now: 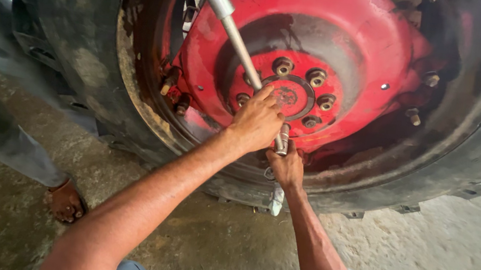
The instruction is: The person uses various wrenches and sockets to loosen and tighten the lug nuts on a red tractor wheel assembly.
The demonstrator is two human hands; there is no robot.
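A large tractor wheel with a red rim [348,39] and a black tyre [74,56] fills the view. Several rusty lug nuts [316,77] ring the hub. A long silver wrench bar [225,15] slants down from the top to a socket [283,140] at the bottom of the hub. My left hand [257,122] grips the lower part of the bar. My right hand [286,167] sits just below and holds the socket end.
Another person's leg in grey trousers [0,126] and a sandalled foot [66,201] stand at the left on the stained concrete floor [450,255]. More bolts [414,117] stick out around the rim's outer edge.
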